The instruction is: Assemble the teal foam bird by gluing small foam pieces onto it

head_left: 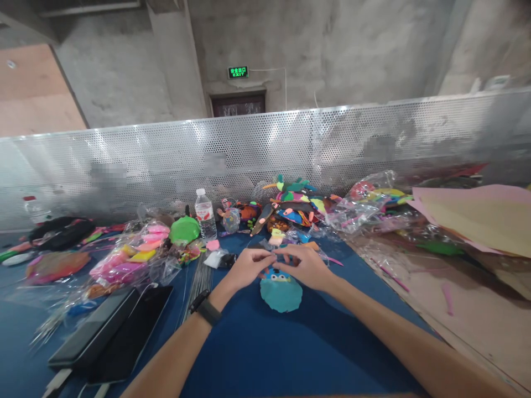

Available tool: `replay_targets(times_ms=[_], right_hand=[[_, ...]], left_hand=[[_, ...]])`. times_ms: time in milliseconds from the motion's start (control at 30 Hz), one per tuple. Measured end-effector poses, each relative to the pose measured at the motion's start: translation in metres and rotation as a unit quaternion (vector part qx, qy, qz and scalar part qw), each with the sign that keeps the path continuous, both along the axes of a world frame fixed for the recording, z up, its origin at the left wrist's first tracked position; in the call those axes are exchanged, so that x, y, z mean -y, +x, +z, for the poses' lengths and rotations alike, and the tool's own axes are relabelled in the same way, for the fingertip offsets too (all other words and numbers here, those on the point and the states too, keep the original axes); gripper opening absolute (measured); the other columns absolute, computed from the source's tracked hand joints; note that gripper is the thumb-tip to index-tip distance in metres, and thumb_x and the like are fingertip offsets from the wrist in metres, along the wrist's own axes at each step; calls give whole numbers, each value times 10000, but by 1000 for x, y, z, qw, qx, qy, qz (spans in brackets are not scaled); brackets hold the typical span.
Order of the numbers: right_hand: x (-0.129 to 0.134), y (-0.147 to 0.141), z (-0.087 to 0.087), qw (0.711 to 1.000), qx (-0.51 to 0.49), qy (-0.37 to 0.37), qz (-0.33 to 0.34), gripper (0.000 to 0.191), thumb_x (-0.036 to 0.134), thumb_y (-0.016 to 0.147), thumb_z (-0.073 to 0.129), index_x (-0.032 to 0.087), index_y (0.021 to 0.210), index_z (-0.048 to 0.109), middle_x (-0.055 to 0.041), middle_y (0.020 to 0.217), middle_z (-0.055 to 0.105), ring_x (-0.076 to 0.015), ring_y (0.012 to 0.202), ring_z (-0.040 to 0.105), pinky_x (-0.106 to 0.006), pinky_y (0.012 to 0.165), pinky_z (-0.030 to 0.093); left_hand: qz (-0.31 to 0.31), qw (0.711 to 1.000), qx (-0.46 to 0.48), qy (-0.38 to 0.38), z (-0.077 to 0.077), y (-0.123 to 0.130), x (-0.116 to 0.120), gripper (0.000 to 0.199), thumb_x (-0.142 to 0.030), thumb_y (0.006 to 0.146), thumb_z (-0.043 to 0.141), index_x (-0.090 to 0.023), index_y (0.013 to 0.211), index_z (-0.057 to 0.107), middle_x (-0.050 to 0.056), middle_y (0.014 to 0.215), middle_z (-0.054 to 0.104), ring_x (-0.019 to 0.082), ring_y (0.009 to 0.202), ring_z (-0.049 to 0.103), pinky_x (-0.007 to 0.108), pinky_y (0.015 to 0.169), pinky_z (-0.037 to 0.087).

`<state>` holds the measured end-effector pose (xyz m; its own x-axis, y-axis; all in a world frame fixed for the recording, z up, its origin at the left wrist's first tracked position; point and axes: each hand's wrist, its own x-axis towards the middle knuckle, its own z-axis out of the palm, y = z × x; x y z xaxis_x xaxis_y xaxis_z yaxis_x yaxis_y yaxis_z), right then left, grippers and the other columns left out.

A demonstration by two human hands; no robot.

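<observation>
A flat turquoise clay piece (282, 294) with a scalloped edge lies on the blue tabletop. On its upper part sits a blue clay figure (279, 275) with two white eyes and a bit of yellow between them. Above this figure my left hand (251, 266) and my right hand (303, 266) meet at the fingertips. The fingers of each hand are pinched together, and what lies between them is too small to make out. A dark watch is on my left wrist. My hands partly cover the figure's top.
Phones (135, 334) with cables and a bundle of thin wires (198, 287) lie to the left. Behind stand a water bottle (205, 214) and piled clay figures (290, 207). Bagged clay (128, 254) is at left; coloured sheets (477, 215) and cardboard (468, 298) are at right.
</observation>
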<state>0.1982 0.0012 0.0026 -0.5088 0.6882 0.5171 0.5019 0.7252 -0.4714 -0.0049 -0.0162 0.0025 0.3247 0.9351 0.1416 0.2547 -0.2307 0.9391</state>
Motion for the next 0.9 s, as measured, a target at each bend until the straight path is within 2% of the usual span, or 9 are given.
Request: replay_targets(times_ms=[167, 300, 433, 567, 667, 733, 800, 900], right_hand=[[0, -1, 1, 1000, 3, 10, 7, 312, 453, 856, 617, 259, 1089, 693, -4, 752, 624, -107, 571, 503, -234, 532, 378], [0, -1, -1, 1000, -5, 18, 17, 332, 439, 839, 644, 254, 1111, 690, -14, 784, 636, -105, 566, 504, -236, 538, 396], [0, -3, -3, 999, -19, 28, 39, 319, 421, 831, 663, 242, 1092, 707, -25, 782, 631, -121, 613, 531, -241, 566, 410], [3, -6, -1, 997, -29, 15, 68, 240, 412, 882, 603, 218, 911, 742, -22, 735, 605, -113, 593, 511, -236, 535, 380], [5, -7, 2, 997, -37, 12, 74, 307, 426, 901, 569, 194, 767, 720, -25, 715, 602, -111, 585, 496, -239, 533, 364], [7, -7, 4, 998, -39, 7, 57, 320, 438, 910, 548, 191, 787, 708, -24, 705, 612, -114, 574, 491, -243, 532, 357], [8, -6, 6, 999, -33, 0, 34, 370, 448, 938, 488, 181, 775, 686, -23, 663, 611, -121, 560, 494, -249, 531, 351], [7, -4, 8, 999, -23, -21, 17, 499, 446, 986, 350, 170, 699, 651, -33, 619, 616, -135, 572, 536, -256, 560, 376]], left_hand=[[-17, 1000, 13, -1, 2, 1, 1, 443, -523, 851, 544, -140, 1010, 700, 70, 828, 661, 147, 694, 598, 251, 573, 527], [-6, 1000, 6, 4, 1, 0, 0, 386, -507, 781, 650, -140, 891, 701, 34, 707, 631, 127, 624, 576, 220, 535, 499], [-13, 1000, -6, 0, -1, -1, 0, 459, -571, 785, 612, -123, 792, 713, 28, 615, 589, 126, 587, 553, 219, 507, 479], [-46, 999, -8, -9, -3, -1, 0, 519, -608, 784, 586, -110, 818, 733, 60, 675, 634, 148, 635, 585, 258, 569, 515], [-33, 999, -18, -5, -4, 0, 0, 576, -641, 806, 528, -99, 795, 724, 73, 685, 644, 169, 657, 609, 263, 586, 509], [-5, 999, -33, 12, -5, 0, 0, 632, -662, 850, 424, -105, 814, 719, 83, 713, 656, 193, 696, 622, 272, 597, 498], [30, 995, -78, 60, -7, 0, 0, 651, -654, 885, 344, -125, 810, 716, 90, 757, 669, 213, 753, 622, 287, 651, 485], [51, 972, -179, 146, -8, -2, 1, 592, -623, 894, 361, -158, 742, 695, 82, 768, 657, 217, 792, 592, 294, 736, 446]])
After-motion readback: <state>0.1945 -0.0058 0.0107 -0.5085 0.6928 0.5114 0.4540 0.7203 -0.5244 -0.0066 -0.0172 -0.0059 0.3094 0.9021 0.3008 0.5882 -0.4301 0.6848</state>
